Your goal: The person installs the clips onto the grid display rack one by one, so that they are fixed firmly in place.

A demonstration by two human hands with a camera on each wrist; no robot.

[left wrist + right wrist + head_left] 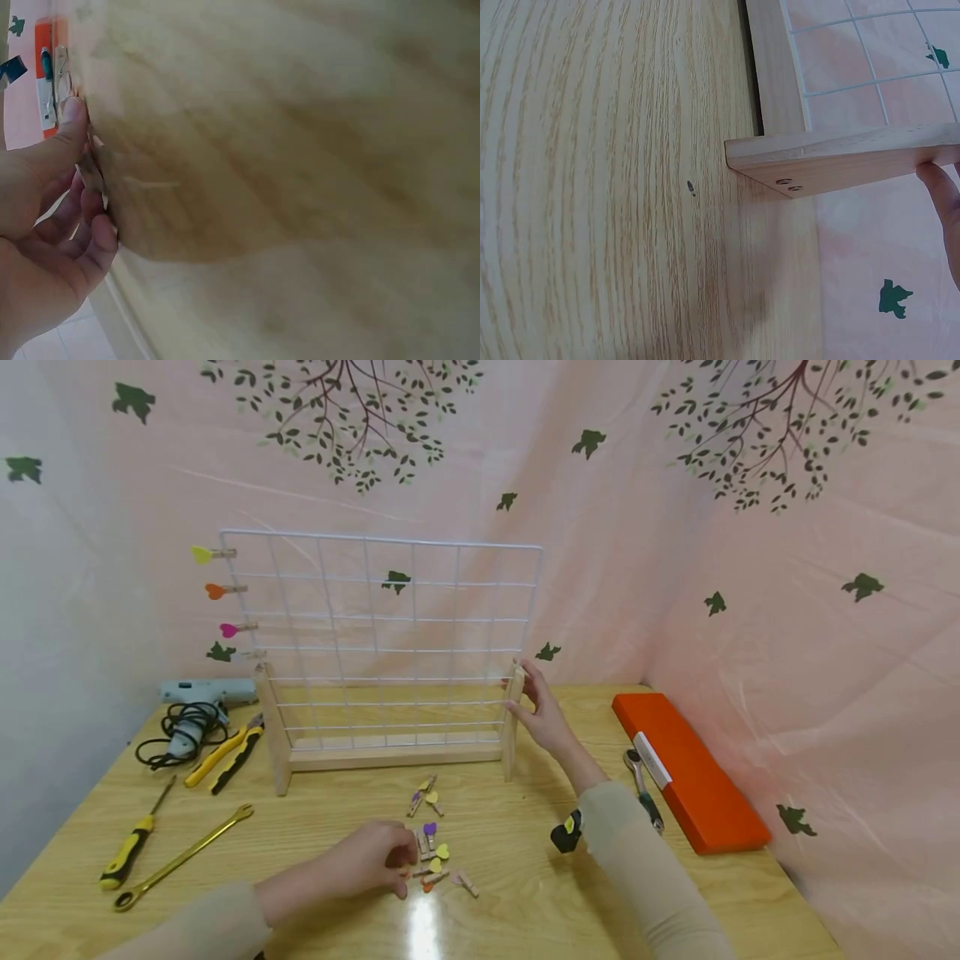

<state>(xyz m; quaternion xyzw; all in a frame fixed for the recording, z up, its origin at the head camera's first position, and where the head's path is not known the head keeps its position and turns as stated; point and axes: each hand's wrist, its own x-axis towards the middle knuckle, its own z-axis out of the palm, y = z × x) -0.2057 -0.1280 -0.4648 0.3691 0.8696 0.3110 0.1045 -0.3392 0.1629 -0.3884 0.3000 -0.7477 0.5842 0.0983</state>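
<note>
A white wire grid (390, 618) stands upright in a wooden stand (397, 756). Clipped along its left edge are several heart-topped clothespins, among them a yellow one (202, 554), an orange one (216, 592) and a pink one (229, 630). My right hand (546, 718) holds the stand's right post (840, 161), with the thumb on the near side. At a small pile of heart clothespins (431, 839) on the table, my left hand (367, 860) has its thumb and fingers apart. An orange bit shows between them; the left wrist view is blurred there.
On the left lie a glue gun (210, 692) with coiled cord, pliers (228, 756), a screwdriver (129, 853) and a wrench (183, 858). To the right are a tape measure (566, 832), a ratchet (643, 789) and an orange case (690, 772). Patterned cloth (600, 568) hangs behind.
</note>
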